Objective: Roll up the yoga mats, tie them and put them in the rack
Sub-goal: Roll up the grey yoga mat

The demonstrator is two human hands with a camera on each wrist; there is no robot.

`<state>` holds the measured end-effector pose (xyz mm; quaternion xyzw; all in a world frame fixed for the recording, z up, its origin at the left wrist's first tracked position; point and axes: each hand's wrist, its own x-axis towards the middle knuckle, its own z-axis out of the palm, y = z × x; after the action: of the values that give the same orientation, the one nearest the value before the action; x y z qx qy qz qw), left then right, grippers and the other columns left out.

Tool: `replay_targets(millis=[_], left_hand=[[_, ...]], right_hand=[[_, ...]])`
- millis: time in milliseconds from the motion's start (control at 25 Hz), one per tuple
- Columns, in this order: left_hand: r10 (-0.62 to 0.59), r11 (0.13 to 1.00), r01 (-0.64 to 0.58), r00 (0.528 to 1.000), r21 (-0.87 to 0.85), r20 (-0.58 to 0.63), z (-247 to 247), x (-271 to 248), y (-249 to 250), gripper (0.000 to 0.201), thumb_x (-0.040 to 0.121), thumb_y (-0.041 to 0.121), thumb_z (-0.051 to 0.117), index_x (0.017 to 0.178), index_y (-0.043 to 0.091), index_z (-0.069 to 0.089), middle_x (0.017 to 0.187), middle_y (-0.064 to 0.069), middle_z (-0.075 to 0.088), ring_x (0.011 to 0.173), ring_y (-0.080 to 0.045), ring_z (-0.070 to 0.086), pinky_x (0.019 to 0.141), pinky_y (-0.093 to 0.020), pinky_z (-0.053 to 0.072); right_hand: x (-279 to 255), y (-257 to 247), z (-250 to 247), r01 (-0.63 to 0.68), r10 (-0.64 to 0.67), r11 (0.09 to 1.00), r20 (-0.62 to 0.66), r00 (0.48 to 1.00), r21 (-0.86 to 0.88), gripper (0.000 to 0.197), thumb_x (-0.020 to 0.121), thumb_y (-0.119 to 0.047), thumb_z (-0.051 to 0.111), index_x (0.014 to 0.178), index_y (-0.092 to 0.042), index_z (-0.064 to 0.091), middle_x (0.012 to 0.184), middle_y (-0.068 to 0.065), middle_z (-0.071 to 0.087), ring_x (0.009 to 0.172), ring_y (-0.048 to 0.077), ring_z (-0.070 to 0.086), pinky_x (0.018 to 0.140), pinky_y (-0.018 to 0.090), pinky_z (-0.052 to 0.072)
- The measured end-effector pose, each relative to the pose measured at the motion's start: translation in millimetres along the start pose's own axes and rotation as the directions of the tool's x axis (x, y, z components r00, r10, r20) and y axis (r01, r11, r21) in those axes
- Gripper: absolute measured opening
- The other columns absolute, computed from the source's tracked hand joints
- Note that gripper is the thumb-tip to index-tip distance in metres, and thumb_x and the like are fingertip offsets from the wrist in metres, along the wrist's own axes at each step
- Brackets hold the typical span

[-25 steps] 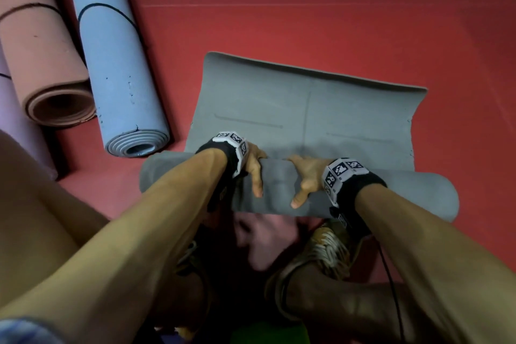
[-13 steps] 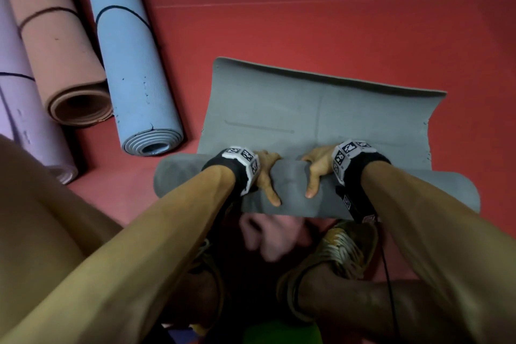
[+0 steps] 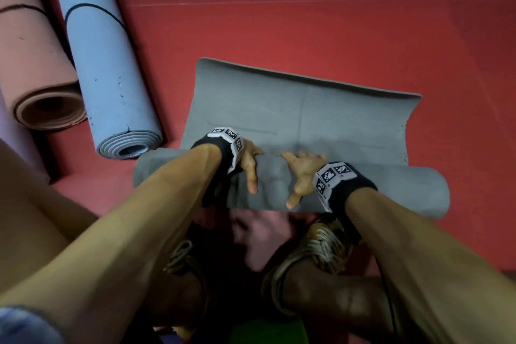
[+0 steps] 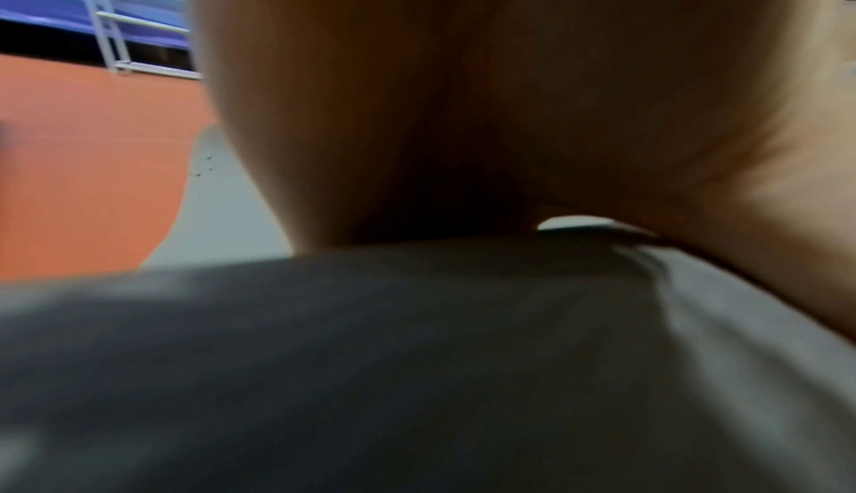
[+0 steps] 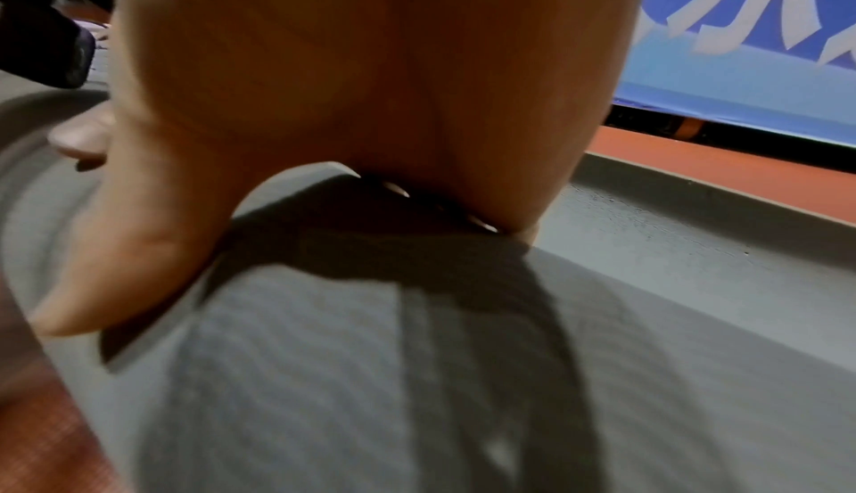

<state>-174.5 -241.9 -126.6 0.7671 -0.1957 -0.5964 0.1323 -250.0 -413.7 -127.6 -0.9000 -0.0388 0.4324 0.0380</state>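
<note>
I see the grey mat (image 3: 301, 120) lying on the red floor (image 3: 335, 22), about half rolled — the rolled part is a thick tube nearest the person's shoes (image 3: 324, 246), and the flat part stretches away from that tube, its far edge curling up slightly. My left hand (image 3: 250, 160) and right hand (image 3: 303, 173) both sit on top of the tube near its middle, close together but not touching each other. Each hand wraps over the roll, thumb pointing back toward the body and fingers over the far side; from the wrist views the palms press into the mat, though the fingertips are hidden behind the roll.

Left of the grey mat lies a blue mat (image 3: 109, 64), already rolled and with a thin dark cord around it, its open end just beside the tube's left end. Further left lies a pink rolled mat (image 3: 33, 64), also tied. In the left wrist view, a pale metal rack (image 4: 115, 32) stands beyond the grey mat, blurred.
</note>
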Motion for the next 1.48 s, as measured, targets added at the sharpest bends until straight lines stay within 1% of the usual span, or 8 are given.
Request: replay_targets(millis=[280, 480, 640, 800, 960, 1080, 1240, 1480], left_hand=[[0.018, 1.000, -0.017, 0.989, 0.011, -0.149, 17, 10, -11, 0.105, 0.048, 0.033, 0.097, 0.140, 0.025, 0.046, 0.128, 0.004, 0.062, 0.118, -0.020, 0.058, 0.102, -0.039, 0.048], [0.024, 0.996, -0.011, 0.989, 0.089, -0.144, 21, 6, -8, 0.109, 0.049, 0.037, 0.096, 0.143, 0.024, 0.042, 0.134, 0.003, 0.058, 0.123, -0.022, 0.055, 0.104, -0.040, 0.046], [0.025, 0.997, -0.021, 0.998, 0.068, -0.062, 7, 5, -1, 0.088, 0.048, 0.029, 0.096, 0.128, 0.026, 0.059, 0.117, 0.005, 0.069, 0.109, -0.021, 0.064, 0.097, -0.041, 0.053], [-0.040, 0.999, 0.038, 0.996, 0.027, 0.076, -6, 6, 3, 0.076, 0.035, 0.038, 0.098, 0.105, 0.035, 0.069, 0.102, 0.010, 0.074, 0.098, -0.021, 0.070, 0.092, -0.044, 0.056], [-0.064, 0.998, 0.060, 0.987, 0.030, 0.147, -7, 9, 5, 0.081, 0.039, 0.036, 0.100, 0.113, 0.029, 0.067, 0.115, 0.005, 0.071, 0.108, -0.025, 0.067, 0.098, -0.046, 0.052], [-0.042, 0.999, 0.043, 0.999, -0.017, 0.030, 6, 6, -1, 0.082, 0.060, 0.025, 0.093, 0.131, 0.024, 0.052, 0.130, 0.003, 0.062, 0.119, -0.023, 0.058, 0.102, -0.043, 0.048], [-0.009, 0.987, 0.030, 0.991, 0.156, -0.133, 23, 1, -6, 0.121, 0.044, 0.048, 0.095, 0.146, 0.025, 0.033, 0.138, -0.002, 0.052, 0.127, -0.027, 0.051, 0.105, -0.043, 0.044], [0.039, 0.981, 0.009, 0.968, 0.192, -0.248, 28, -7, -4, 0.101, 0.049, 0.035, 0.096, 0.135, 0.025, 0.042, 0.120, 0.001, 0.057, 0.116, -0.025, 0.057, 0.089, -0.029, 0.046]], right_hand=[[14, 4, -32, 0.008, -0.089, 0.954, 0.257, 0.962, 0.300, 0.065, 0.045, -0.025, 0.096, 0.105, -0.028, 0.071, 0.098, -0.004, 0.075, 0.093, 0.023, 0.072, 0.086, 0.046, 0.059], [29, 8, -31, 0.006, -0.178, 0.920, 0.403, 0.898, 0.393, 0.079, 0.041, -0.021, 0.097, 0.114, -0.024, 0.068, 0.107, 0.003, 0.075, 0.100, 0.029, 0.071, 0.086, 0.052, 0.058], [24, 10, -18, 0.014, -0.131, 0.914, 0.263, 0.956, 0.406, 0.082, 0.056, -0.019, 0.096, 0.128, -0.020, 0.057, 0.119, 0.005, 0.068, 0.114, 0.032, 0.063, 0.095, 0.049, 0.053], [3, 1, -6, 0.006, -0.005, 1.000, 0.045, 0.999, -0.027, 0.114, 0.051, -0.056, 0.090, 0.143, -0.023, 0.031, 0.139, 0.008, 0.048, 0.128, 0.035, 0.046, 0.101, 0.049, 0.037], [2, -4, -10, -0.031, 0.027, 0.997, 0.062, 0.998, 0.065, 0.105, 0.044, -0.051, 0.093, 0.132, -0.023, 0.042, 0.128, 0.003, 0.059, 0.122, 0.031, 0.054, 0.098, 0.048, 0.034], [10, -2, -22, -0.021, 0.000, 0.989, 0.143, 0.990, 0.144, 0.107, 0.036, -0.044, 0.096, 0.132, -0.029, 0.051, 0.122, -0.004, 0.066, 0.115, 0.025, 0.062, 0.099, 0.043, 0.048], [21, 2, -33, 0.018, -0.106, 0.956, 0.287, 0.952, 0.292, 0.087, 0.032, -0.034, 0.097, 0.114, -0.030, 0.068, 0.105, -0.004, 0.075, 0.096, 0.024, 0.072, 0.087, 0.045, 0.059], [33, 7, -30, -0.007, -0.120, 0.926, 0.312, 0.943, 0.378, 0.108, 0.024, -0.032, 0.097, 0.126, -0.024, 0.062, 0.117, 0.002, 0.071, 0.104, 0.028, 0.069, 0.092, 0.048, 0.056]])
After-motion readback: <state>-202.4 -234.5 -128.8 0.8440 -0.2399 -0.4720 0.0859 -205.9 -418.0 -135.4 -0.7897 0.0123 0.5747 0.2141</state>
